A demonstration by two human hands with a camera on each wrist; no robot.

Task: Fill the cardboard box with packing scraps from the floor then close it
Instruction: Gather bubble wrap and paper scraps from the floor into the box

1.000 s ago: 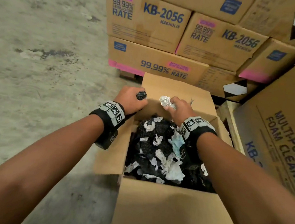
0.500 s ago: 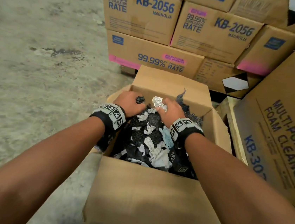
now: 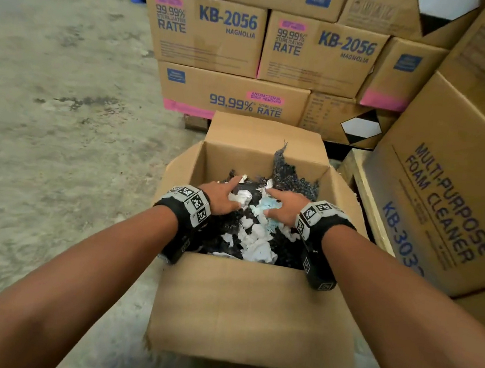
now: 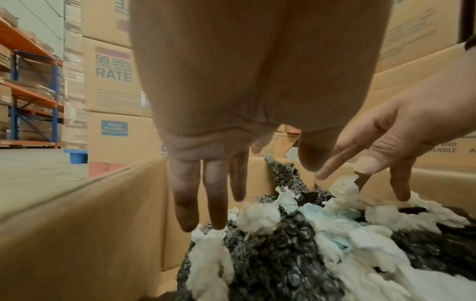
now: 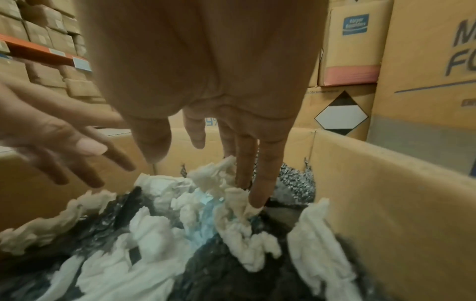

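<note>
An open cardboard box [image 3: 251,312] stands on the concrete floor, its four flaps up or folded outward. Inside lies a heap of packing scraps [image 3: 255,236]: black bubble wrap, white crumpled paper and a pale blue piece. My left hand [image 3: 223,195] and right hand [image 3: 285,207] are both inside the box, fingers straight and spread, pressing down on the heap. The left wrist view shows the left fingers [image 4: 211,203] touching white paper [image 4: 257,215]. In the right wrist view the right fingers [image 5: 257,183] push into the scraps [image 5: 231,211]. Neither hand holds anything.
Stacked printed cartons [image 3: 239,38] stand just behind the box. A large foam-cleaner carton [image 3: 445,201] on a wooden pallet [image 3: 363,197] crowds the right side. Bare stained concrete floor [image 3: 48,101] stretches to the left. Warehouse racking [image 4: 28,85] is far off.
Each hand held a small scrap over the box's far edge, black in the left and white in the right. Both scraps have been let go and the hands now press flat on the heap.
</note>
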